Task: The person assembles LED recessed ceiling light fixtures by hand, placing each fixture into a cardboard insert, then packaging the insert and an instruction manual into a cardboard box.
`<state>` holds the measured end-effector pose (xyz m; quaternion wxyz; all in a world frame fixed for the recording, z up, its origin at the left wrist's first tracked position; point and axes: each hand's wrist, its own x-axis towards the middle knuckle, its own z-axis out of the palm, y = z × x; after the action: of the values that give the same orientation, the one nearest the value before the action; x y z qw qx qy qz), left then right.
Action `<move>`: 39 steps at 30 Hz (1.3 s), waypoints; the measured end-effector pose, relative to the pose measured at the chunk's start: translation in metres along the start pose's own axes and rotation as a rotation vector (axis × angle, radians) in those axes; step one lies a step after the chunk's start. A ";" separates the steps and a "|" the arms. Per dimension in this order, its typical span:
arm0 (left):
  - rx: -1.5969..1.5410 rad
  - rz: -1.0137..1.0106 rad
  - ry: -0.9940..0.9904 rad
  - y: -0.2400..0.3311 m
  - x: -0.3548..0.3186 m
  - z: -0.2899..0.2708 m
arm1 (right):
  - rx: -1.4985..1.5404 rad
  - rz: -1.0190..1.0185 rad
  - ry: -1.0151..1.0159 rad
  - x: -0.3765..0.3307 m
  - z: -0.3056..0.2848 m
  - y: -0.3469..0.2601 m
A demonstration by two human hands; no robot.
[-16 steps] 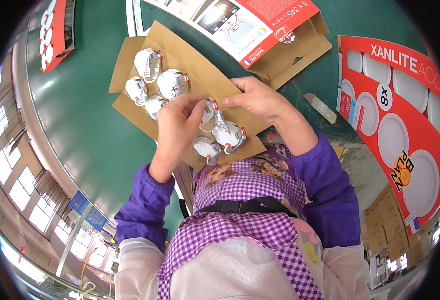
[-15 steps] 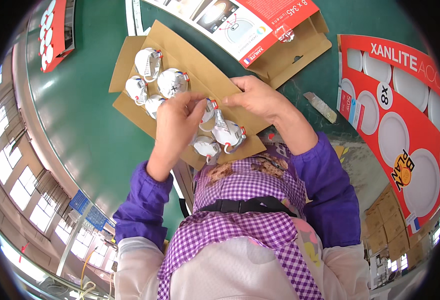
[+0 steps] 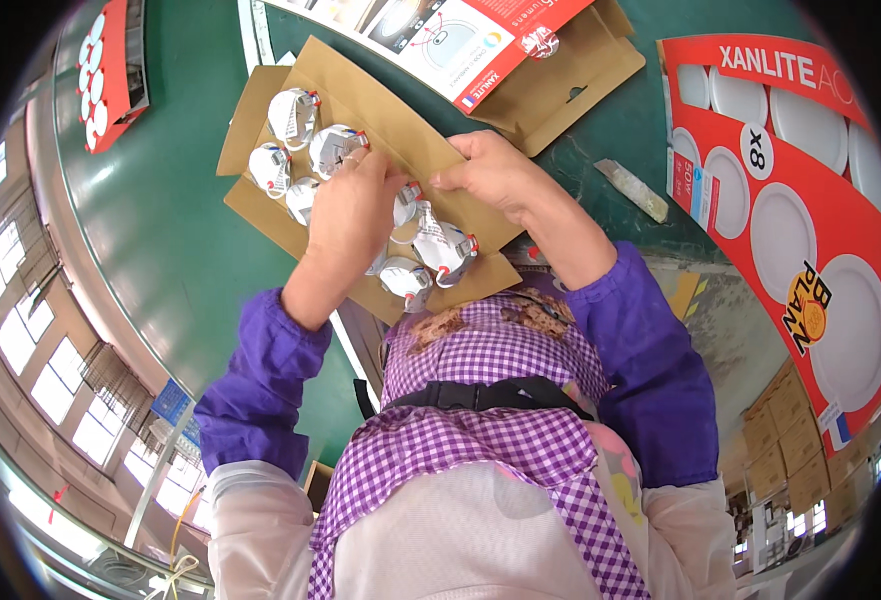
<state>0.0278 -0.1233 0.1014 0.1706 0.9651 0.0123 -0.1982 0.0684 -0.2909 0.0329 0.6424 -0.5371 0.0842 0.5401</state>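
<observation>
Hands | your left hand (image 3: 352, 205) presses flat, holding nothing, on lamps (image 3: 440, 250) in the cardboard tray (image 3: 380, 110) at the table's near edge; right hand (image 3: 495, 175) pinches the tray flap | risk: a tug could tip the tray off | room: green table (image 3: 160, 220) open left, red box (image 3: 810, 220) right
</observation>
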 end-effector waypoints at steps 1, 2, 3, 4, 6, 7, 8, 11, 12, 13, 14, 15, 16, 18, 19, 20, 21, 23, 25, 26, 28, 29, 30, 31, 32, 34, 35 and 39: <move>0.001 0.003 -0.001 -0.001 -0.003 0.002 | -0.020 0.005 0.026 -0.001 0.001 -0.001; -0.026 0.010 0.024 -0.001 -0.007 0.004 | -0.040 0.010 0.051 -0.002 0.002 -0.002; -0.052 0.016 0.050 -0.002 -0.009 0.006 | -0.039 0.010 0.053 -0.001 0.002 0.000; -0.053 0.019 0.050 -0.004 -0.011 0.009 | -0.048 0.000 0.050 0.001 0.002 0.002; -0.191 0.057 0.135 -0.008 -0.014 0.015 | -0.057 -0.011 0.047 0.002 0.001 0.004; -0.192 0.057 0.137 -0.010 -0.016 0.018 | -0.067 -0.020 0.047 0.001 0.001 0.003; -0.332 0.024 0.133 -0.012 -0.018 0.020 | -0.077 -0.029 0.047 0.001 0.001 0.002; -0.518 -0.033 0.127 -0.011 -0.021 0.022 | -0.120 -0.064 0.048 0.002 0.001 0.004; -0.561 -0.059 0.126 -0.010 -0.021 0.021 | -0.120 -0.062 0.050 0.002 0.000 0.005; -0.563 -0.062 0.126 -0.008 -0.021 0.019 | -0.125 -0.064 0.047 0.002 0.000 0.004; -0.465 -0.018 0.090 -0.005 -0.021 0.016 | -0.131 -0.065 0.043 0.001 0.000 0.003; -0.367 0.025 0.054 -0.004 -0.021 0.014 | -0.132 -0.062 0.042 0.001 0.001 0.003; -0.368 0.024 0.055 -0.003 -0.021 0.015 | -0.154 -0.062 0.056 0.001 0.002 0.003; -0.249 0.017 0.062 -0.002 -0.022 0.016 | -0.177 -0.061 0.069 0.001 0.002 0.003; -0.251 0.017 0.061 -0.001 -0.022 0.016 | -0.183 -0.072 0.075 0.002 0.002 0.004; -0.281 0.013 0.074 0.000 -0.021 0.017 | -0.190 -0.082 0.081 0.002 0.002 0.005; -0.312 0.009 0.087 0.000 -0.020 0.017 | -0.189 -0.081 0.082 0.002 0.002 0.007; -0.327 -0.001 0.098 -0.003 -0.021 0.022 | -0.250 -0.146 0.112 0.003 0.003 0.008; -0.344 -0.009 0.107 -0.005 -0.021 0.026 | -0.195 -0.148 0.125 0.001 0.004 0.009; -0.351 0.024 0.123 -0.006 -0.021 0.028 | -0.140 -0.149 0.139 0.000 0.004 0.009; -0.363 0.055 0.139 -0.008 -0.022 0.031 | -0.211 -0.158 0.156 0.001 0.004 0.006; -0.384 0.029 0.156 -0.008 -0.022 0.033 | -0.283 -0.169 0.170 0.001 0.004 0.004; -0.405 0.003 0.174 -0.007 -0.022 0.034 | -0.288 -0.166 0.170 0.002 0.004 0.006; -0.410 0.003 0.174 -0.006 -0.023 0.034 | -0.358 -0.201 0.203 0.002 0.005 0.007; -0.420 -0.010 0.201 -0.005 -0.023 0.035 | -0.428 -0.236 0.235 0.002 0.005 0.008; -0.438 -0.027 0.230 -0.003 -0.027 0.035 | -0.430 -0.333 0.320 -0.006 0.005 0.012; -0.430 0.039 0.290 0.000 -0.033 0.034 | -0.426 -0.434 0.403 -0.013 0.006 0.015; -0.317 0.279 0.220 0.007 -0.063 0.037 | -0.608 -0.567 0.614 -0.041 0.011 0.030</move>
<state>-0.0436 -0.1392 0.0956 0.3433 0.9345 -0.0714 -0.0617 0.0230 -0.3118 0.0474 0.5241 -0.8351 -0.0405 0.1623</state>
